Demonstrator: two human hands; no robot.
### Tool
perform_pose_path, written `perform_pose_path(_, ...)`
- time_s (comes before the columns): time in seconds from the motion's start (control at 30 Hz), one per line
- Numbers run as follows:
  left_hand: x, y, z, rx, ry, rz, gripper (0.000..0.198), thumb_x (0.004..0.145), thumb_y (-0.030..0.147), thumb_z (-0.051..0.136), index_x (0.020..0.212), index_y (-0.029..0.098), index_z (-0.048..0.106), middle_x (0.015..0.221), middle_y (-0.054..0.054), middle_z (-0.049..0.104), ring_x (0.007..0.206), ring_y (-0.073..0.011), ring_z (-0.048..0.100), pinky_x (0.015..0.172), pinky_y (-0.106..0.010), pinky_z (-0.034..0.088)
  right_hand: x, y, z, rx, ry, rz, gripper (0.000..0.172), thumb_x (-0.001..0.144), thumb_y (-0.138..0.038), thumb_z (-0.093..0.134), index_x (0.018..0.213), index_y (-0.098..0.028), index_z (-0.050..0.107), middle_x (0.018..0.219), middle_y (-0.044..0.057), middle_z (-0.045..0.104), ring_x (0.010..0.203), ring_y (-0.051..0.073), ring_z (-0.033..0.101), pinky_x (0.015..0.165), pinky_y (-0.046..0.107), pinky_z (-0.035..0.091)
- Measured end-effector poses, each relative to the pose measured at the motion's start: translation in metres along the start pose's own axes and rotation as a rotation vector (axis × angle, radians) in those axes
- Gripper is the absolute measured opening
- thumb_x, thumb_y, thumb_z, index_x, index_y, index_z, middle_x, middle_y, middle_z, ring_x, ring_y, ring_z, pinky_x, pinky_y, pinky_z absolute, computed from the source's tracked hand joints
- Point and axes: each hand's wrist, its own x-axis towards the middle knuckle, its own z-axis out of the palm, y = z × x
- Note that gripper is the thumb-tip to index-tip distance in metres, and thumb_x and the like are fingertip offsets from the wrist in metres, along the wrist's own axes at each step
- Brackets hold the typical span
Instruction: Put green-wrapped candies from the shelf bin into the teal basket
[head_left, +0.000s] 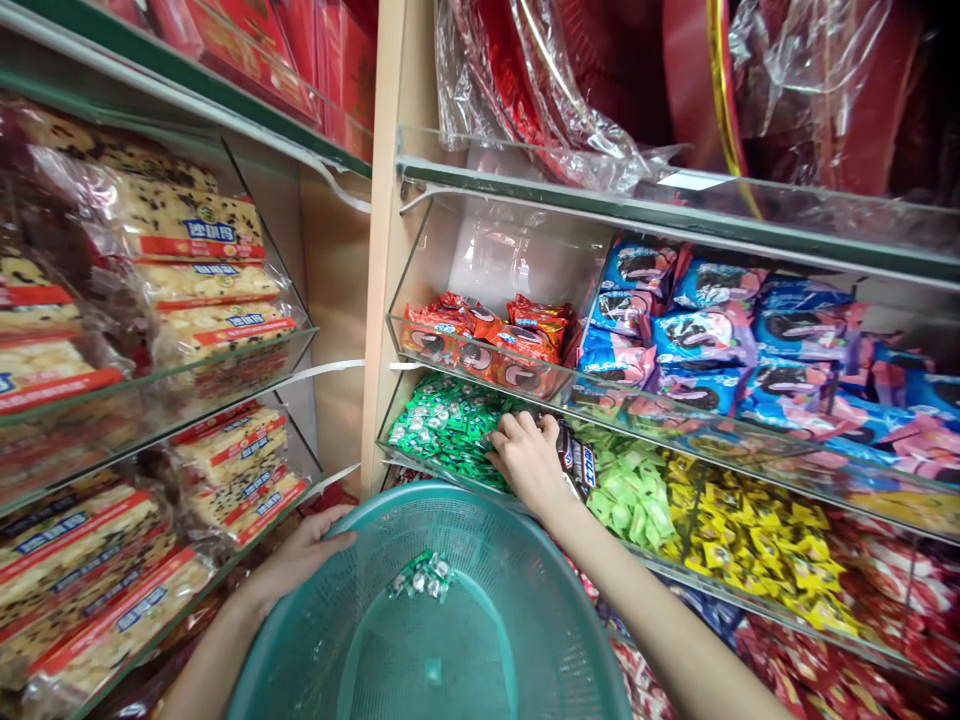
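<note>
- Several stacks of wrapped pastries [195, 250] at far left, on the glass shelves.
- Next, the left hand [300, 555], clamped on the rim of the green basket [555, 620], well apart from the sweets on the shelf; some fingers partly out of sight behind the rim.
- Inside the basket, a small heap of green-and-silver sweets [421, 576], towards the far wall.
- Beyond the rim, in a low compartment, a jumble of green-wrapped sweets [450, 425], just left of the right hand's fingers, with no shared long axis.
- Then the right hand [529, 455], much the nearer one, reaching over the shelf's front edge; knuckles bent, tips turned down, between green-wrapped sweets and dark-wrapped bars [576, 458].
- Bars just right of that hand, long axis roughly front to back.
- Farther right, pale-green packets [634, 490], then yellow-wrapped sweets [757, 540].
- Hard to make out: right fingertips, hidden by the hand itself; cannot tell whether pinched together, apart or around anything. Compartment's back under the upper shelf, also hidden; basket's near side, cut off by the lower edge.
</note>
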Motion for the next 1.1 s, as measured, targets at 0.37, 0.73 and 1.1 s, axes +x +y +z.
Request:
perform_pose_path(0.37,-0.003,0.005,0.004,-0.025,0.023,-0.016,0.047,0.075,0.038,0.071,0.111,0.014,0.057,0.096,-0.008,0.066,0.083,-0.0242,0.06,0.073,-0.032,0.048,0.0,0.001,0.02,-0.02,0.115,0.028,0.026,0.09,-0.015,0.043,0.071,-0.018,0.06,0.079,0.004,0.054,0.083,0.019,0.037,0.081,0.04,0.018)
perform_pose_path(0.73,0.0,-0.002,0.0,-0.016,0.052,-0.02,0.047,0.074,0.043,0.072,0.112,0.019,0.06,0.103,-0.007,0.066,0.088,-0.0255,0.061,0.078,-0.033,0.048,-0.005,-0.001,0.025,0.043,0.158,0.066,0.025,0.09,-0.02,0.048,0.068,-0.02,0.059,0.077,0.001,0.053,0.082,0.018,0.038,0.08,0.039,0.017)
perform_pose_path(1.1,0.01,-0.01,-0.008,-0.025,-0.002,0.0,0.041,0.072,0.045,0.072,0.106,0.023,0.064,0.1,-0.005,0.068,0.087,-0.0264,0.062,0.078,-0.034,0.048,-0.003,-0.002,0.023,0.102,0.339,0.165,0.022,0.092,-0.023,0.046,0.074,-0.021,0.06,0.075,-0.001,0.055,0.079,0.016,0.04,0.078,0.037,0.018)
